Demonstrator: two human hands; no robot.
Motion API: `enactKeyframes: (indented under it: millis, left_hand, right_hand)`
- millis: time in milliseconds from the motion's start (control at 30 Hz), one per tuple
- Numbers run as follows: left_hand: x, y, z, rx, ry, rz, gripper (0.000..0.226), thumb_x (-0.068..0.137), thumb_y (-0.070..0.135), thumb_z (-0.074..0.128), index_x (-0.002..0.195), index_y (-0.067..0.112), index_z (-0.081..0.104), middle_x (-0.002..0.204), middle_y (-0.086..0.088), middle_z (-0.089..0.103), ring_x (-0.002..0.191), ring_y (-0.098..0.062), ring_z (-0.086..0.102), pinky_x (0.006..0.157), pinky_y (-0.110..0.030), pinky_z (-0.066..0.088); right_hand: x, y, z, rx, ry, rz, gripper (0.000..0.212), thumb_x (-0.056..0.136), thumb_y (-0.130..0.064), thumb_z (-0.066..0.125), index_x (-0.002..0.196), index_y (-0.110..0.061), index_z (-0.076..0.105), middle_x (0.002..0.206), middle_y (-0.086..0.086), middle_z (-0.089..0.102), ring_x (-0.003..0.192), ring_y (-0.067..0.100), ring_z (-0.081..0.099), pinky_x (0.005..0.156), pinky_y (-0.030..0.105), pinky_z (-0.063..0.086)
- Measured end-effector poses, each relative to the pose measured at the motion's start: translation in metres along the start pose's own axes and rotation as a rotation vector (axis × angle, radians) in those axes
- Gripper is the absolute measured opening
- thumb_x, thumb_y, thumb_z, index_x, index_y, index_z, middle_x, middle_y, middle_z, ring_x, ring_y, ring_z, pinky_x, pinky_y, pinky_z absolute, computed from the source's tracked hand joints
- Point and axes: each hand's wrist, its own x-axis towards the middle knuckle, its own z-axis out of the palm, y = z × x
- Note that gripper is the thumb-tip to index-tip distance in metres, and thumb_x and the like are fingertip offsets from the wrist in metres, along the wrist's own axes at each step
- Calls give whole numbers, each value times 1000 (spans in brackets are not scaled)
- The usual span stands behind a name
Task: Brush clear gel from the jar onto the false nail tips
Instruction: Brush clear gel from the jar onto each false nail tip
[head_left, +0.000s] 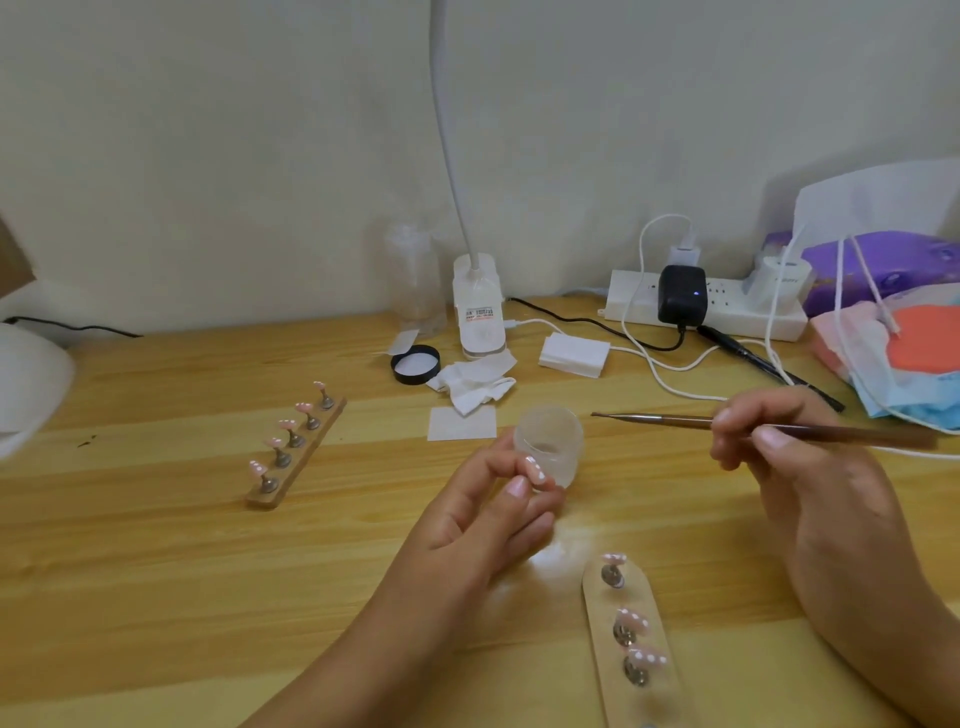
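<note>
Head view: left hand pinches nail tip, right hand grips brush beside jar.

Clutter at the back of the wooden tabletop.
A white desk lamp stands beside a clear bottle, with crumpled wipes in front; to the right, a power strip carries a black adapter, near face masks.

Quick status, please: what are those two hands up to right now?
Left hand pinches pink white-dotted false nail tip. Right hand holds thin brown brush, bristles short of open frosted jar. Nothing between them.
</note>
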Motion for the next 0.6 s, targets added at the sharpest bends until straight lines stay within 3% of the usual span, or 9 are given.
enactKeyframes:
  millis: [133,233,367,467,533,600]
  left_hand:
    - [0,2,2,-5,-2,-15,12,80,31,59,80,26,69,124,8,64,112,-25,65,85,-21,54]
    - [0,2,2,17,2,-2,14,88,33,61,78,28,70,123,3,62,113,-27,64,86,-22,54]
    - [0,3,3,7,6,-10,12,78,30,59,77,25,70,133,-4,57,114,-28,63,86,-22,54]
    - [0,2,3,-13,9,-25,13,79,27,58,81,20,68,127,3,62,113,-29,64,86,-23,55]
    - [0,2,4,13,29,-22,13,80,27,58,82,20,69,125,15,61,108,-24,67,84,-23,56]
    - [-2,1,4,162,86,37,14,84,29,57,80,28,71,130,13,51,89,-8,69,75,-18,54]
  right_hand:
    - [1,2,0,-6,-12,16,31,85,-10,43,85,-24,70,84,-5,62,82,10,55,76,19,44]
    - [1,3,0,-39,-37,46,29,85,-10,44,88,-22,70,87,-1,63,84,9,56,77,18,45]
    - [3,3,0,-46,-43,107,28,82,-11,44,84,-22,70,85,-2,63,82,8,56,75,17,44]
    - [5,0,1,-7,-9,136,29,79,-12,42,75,-23,68,79,-3,61,77,7,53,73,15,43]
    - [5,-2,1,31,14,147,28,80,-13,43,74,-23,68,76,-3,60,75,8,52,71,16,44]
    - [5,-3,0,83,40,150,28,83,-16,44,77,-24,69,74,-2,59,74,10,52,70,15,46]
